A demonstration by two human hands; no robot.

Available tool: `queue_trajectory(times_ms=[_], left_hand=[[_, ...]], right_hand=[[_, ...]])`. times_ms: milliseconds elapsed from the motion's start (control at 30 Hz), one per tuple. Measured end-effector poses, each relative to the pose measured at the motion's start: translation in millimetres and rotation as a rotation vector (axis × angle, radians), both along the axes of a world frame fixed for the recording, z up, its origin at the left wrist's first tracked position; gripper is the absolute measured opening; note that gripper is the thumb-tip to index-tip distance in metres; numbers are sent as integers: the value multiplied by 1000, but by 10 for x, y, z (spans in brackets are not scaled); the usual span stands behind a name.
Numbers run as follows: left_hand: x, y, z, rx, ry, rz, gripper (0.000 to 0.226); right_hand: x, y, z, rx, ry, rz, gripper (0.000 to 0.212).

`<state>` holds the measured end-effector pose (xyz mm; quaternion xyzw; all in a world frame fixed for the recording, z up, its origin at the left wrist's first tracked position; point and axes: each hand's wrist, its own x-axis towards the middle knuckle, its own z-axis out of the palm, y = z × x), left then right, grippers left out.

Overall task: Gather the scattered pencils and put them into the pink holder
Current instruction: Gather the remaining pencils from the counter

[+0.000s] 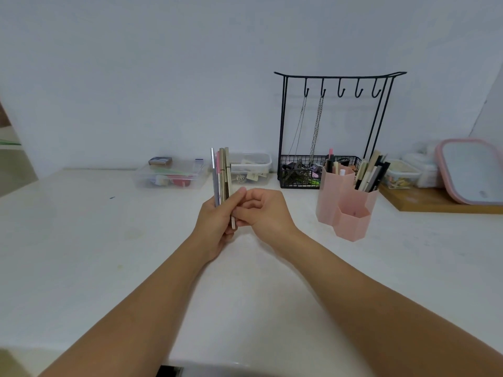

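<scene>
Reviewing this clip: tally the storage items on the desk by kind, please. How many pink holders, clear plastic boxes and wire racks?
Pink holder: 1, of three joined hexagonal compartments
Clear plastic boxes: 3, at left, behind the pencil bundle, at right on the wooden board
Black wire rack with hooks and basket: 1
Total: 5

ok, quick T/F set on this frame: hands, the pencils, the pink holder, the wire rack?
1. The left hand holds a bundle of pencils upright. True.
2. The pink holder has no pencils in it. False: several stand in its taller back compartments; only the low front one looks unfilled.
3. The right hand rests flat on the table. False: its fingers are curled at the bundle's lower end.
4. Chains hang from two hooks of the black wire rack. True.
5. The holder stands left of the hands. False: it stands to their right.
</scene>
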<state>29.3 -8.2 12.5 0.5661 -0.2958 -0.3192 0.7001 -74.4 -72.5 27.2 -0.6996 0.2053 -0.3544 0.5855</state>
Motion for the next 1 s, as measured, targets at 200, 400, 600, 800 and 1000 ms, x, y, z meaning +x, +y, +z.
queue_trajectory(times_ms=[200, 400, 600, 800, 1000], left_hand=[[-12, -22, -3, 25, 11, 19, 27], [-27, -7, 2, -2, -78, 32, 23], [18, 7, -6, 3, -61, 89, 34], [-6, 8, -5, 36, -30, 49, 39], [-62, 30, 7, 61, -108, 12, 39]], right_hand=[[-25, -28, -59, 52, -23, 26, 21], [-73, -9, 6, 64, 63, -23, 25], [-128, -100, 195, -546, 278, -310, 12], [-730, -341, 579, -775, 874, -272, 43], [-1812, -694, 471, -507, 982, -602, 60]])
